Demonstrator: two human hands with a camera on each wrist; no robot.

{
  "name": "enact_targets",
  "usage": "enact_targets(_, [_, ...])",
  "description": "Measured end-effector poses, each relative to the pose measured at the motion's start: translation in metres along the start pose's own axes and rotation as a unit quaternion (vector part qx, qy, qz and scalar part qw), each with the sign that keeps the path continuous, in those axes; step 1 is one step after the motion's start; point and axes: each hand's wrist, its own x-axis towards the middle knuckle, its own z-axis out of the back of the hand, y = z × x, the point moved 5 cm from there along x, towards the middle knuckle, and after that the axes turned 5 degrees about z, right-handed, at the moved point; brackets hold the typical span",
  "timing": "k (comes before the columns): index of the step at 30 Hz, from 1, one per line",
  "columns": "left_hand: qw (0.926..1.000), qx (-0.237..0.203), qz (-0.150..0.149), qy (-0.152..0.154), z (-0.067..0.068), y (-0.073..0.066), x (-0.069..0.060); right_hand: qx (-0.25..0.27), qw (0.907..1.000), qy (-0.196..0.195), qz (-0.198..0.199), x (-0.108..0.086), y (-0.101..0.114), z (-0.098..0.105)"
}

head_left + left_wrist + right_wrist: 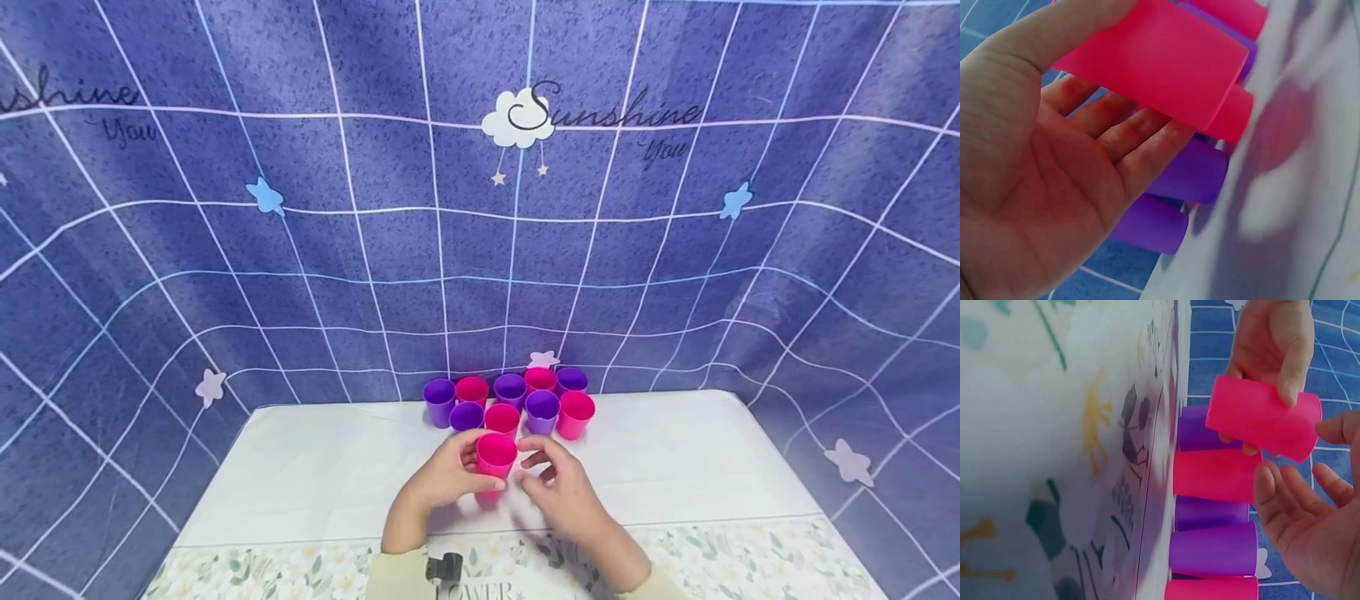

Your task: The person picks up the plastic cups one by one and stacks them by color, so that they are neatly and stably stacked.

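My left hand [438,477] holds a pink cup [495,468] upright above the white tabletop, its thumb on the near side and its fingers behind. In the left wrist view the thumb lies along the cup's wall [1166,62] while the fingers reach under it. Just right of the cup is my right hand [566,497], with loosely bent fingers and nothing in its grasp. The right wrist view puts its thumb [1338,428] at the cup's rim; whether they touch I cannot tell.
Several pink and purple cups stand upright, mouths up, in two rows at the table's back, among them a purple cup [439,408] and a pink cup [576,421]. Behind them hangs a blue gridded curtain [480,300]. A floral cloth [285,571] covers the near edge.
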Motion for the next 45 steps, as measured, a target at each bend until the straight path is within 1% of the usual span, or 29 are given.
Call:
enact_targets(3, [0.9997,-0.012,-0.007,-0.017,0.007,-0.003,-0.002,-0.003,0.9999,-0.015,-0.001,0.002,0.002,0.003])
enact_targets(7, [0.9984,-0.031,-0.003,-0.048,0.016,-0.006,-0.009,-0.006,0.9995,-0.031,-0.002,0.005,0.003,0.006])
enact_targets(11, [0.9967,-0.043,0.004,-0.070,0.017,-0.006,-0.014,-0.010,0.9979,-0.064,0.004,0.009,0.004,0.014])
enact_targets(13, [0.9960,-0.047,0.001,-0.076,0.018,-0.006,-0.014,-0.016,0.9956,-0.093,-0.001,0.014,0.005,0.023])
enact_targets(15, [0.9951,-0.048,0.004,-0.087,0.020,-0.007,-0.014,-0.016,0.9920,-0.123,-0.020,0.021,0.005,0.034])
enact_targets(17, [0.9943,-0.045,0.007,-0.096,0.021,-0.007,-0.014,-0.023,0.9866,-0.157,-0.037,0.028,0.003,0.047])
enact_targets(20, [0.9929,-0.042,0.014,-0.111,0.024,-0.007,-0.015,-0.063,0.9748,-0.204,-0.065,0.038,-0.006,0.066])
enact_targets(22, [0.9921,-0.040,0.014,-0.118,0.026,-0.007,-0.016,-0.108,0.9656,-0.219,-0.090,0.043,-0.014,0.077])
enact_targets(24, [0.9909,-0.040,0.018,-0.127,0.028,-0.005,-0.018,-0.132,0.9596,-0.215,-0.124,0.046,-0.025,0.085])
enact_targets(26, [0.9894,-0.041,0.022,-0.137,0.030,-0.004,-0.019,-0.122,0.9602,-0.196,-0.157,0.048,-0.035,0.091])
enact_targets(27, [0.9886,-0.041,0.025,-0.143,0.031,-0.003,-0.019,-0.110,0.9616,-0.186,-0.169,0.049,-0.040,0.093])
enact_targets(30, [0.9862,-0.045,0.026,-0.157,0.034,-0.002,-0.018,-0.036,0.9654,-0.164,-0.200,0.051,-0.052,0.097])
enact_targets(33, [0.9852,-0.047,0.023,-0.163,0.035,-0.002,-0.017,0.024,0.9619,-0.154,-0.224,0.052,-0.065,0.097])
enact_targets(36, [0.9839,-0.051,0.026,-0.169,0.034,-0.001,-0.017,0.044,0.9588,-0.144,-0.241,0.052,-0.075,0.093])
enact_targets(40, [0.9799,-0.059,0.035,-0.187,0.033,0.002,-0.017,0.051,0.9591,-0.129,-0.247,0.053,-0.085,0.086])
enact_targets(42, [0.9793,-0.061,0.032,-0.190,0.031,0.003,-0.016,0.059,0.9591,-0.127,-0.246,0.053,-0.088,0.082])
enact_targets(45, [0.9805,-0.061,0.024,-0.185,0.027,0.001,-0.016,0.061,0.9588,-0.134,-0.243,0.054,-0.092,0.078])
